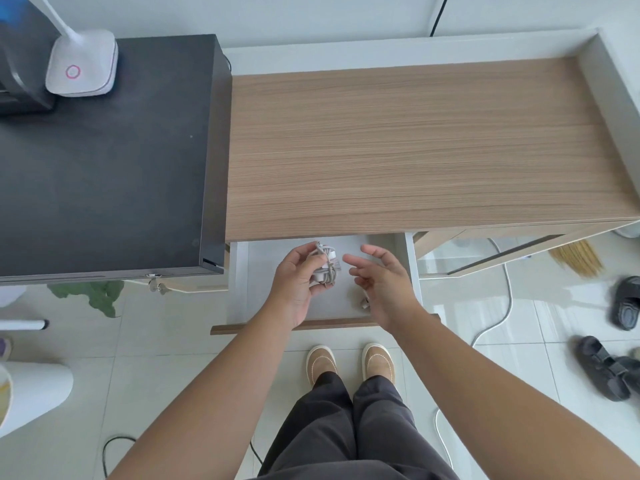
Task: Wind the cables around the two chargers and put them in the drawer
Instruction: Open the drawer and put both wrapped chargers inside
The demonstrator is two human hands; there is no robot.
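The drawer [242, 278] under the wooden desk stands pulled out, pale grey inside. Over it my left hand [294, 275] grips a white charger [325, 268] with its grey cable wound around it. My right hand [377, 275] hovers beside it with fingers spread and relaxed, holding nothing. A small grey piece of cable or plug [364, 301] shows in the drawer just below my right hand; most of it is hidden by the hand. I cannot tell whether it belongs to a second charger.
The wooden desk top [415, 150] lies beyond the drawer. A black cabinet [104, 168] with a white lamp base [81, 64] stands to the left. White cords [498, 317], sandals [627, 303] and my own shoes are on the tiled floor.
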